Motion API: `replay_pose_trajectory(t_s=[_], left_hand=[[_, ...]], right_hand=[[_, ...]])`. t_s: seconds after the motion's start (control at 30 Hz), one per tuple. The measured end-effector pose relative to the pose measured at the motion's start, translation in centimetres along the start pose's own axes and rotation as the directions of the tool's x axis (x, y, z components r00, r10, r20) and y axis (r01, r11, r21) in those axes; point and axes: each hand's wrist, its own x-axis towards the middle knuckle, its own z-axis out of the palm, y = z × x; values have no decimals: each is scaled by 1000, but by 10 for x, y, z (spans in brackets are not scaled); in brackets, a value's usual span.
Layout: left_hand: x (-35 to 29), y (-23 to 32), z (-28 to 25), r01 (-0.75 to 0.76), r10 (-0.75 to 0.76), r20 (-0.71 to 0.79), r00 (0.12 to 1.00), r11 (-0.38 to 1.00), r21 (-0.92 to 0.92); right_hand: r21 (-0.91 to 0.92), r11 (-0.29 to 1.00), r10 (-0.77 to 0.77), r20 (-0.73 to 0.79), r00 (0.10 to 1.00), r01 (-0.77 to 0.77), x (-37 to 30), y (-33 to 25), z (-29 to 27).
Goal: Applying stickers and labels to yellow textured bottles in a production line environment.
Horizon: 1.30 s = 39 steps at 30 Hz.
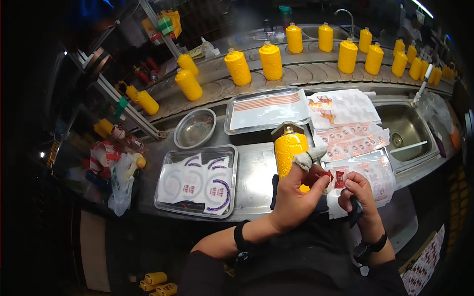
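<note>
The left hand (298, 190) and the right hand (363, 192) meet at the near side, right of the middle, with a small red label (339, 179) between them. The left thumb and finger are close together, pinching one side of the label, and the right thumb and finger pinch the other side. The right hand also has a dark flat thing (355, 211) in its palm. A bit of white cloth (316, 154) sits by the left fingers. A yellow bottle (289, 150) is just behind the left hand; I cannot tell if they touch. On the left, a clear tray (234, 175) holds white paper sheets (180, 180) with curved bands and little red marks. Behind it is a round bowl (176, 132); I cannot tell if there is water in it. A far tray (227, 118) holds a pale sheet (266, 114) with brown stripes. On the right is a metal sink (407, 126), with a white stick (414, 146) across its near part. Yellow bottles (238, 68) stand along the far belt (313, 70).
</note>
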Motion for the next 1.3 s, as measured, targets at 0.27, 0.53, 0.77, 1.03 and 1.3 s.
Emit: replay_pose_trajectory(t_s=[0.27, 0.53, 0.77, 1.03, 1.3], left_hand=[[-2, -12, 1, -30, 28, 29, 999, 999, 46], [-9, -14, -45, -17, 34, -136, 990, 991, 130], [-18, -29, -64, 93, -18, -288, 958, 963, 253], [5, -19, -116, 268, -221, -207, 953, 934, 238], [9, -34, -119, 89, -126, 61, 990, 900, 426]], right_hand=[[-481, 864, -235, -121, 964, 150, 9, -41, -22], [-979, 194, -593, -69, 802, 59, 49, -155, -208], [-781, -23, -487, -536, 690, -624, 101, -173, -384], [-690, -250, -333, -597, 729, -679, 116, -164, -389], [-728, -289, -593, -374, 713, -622, 89, -177, -308]])
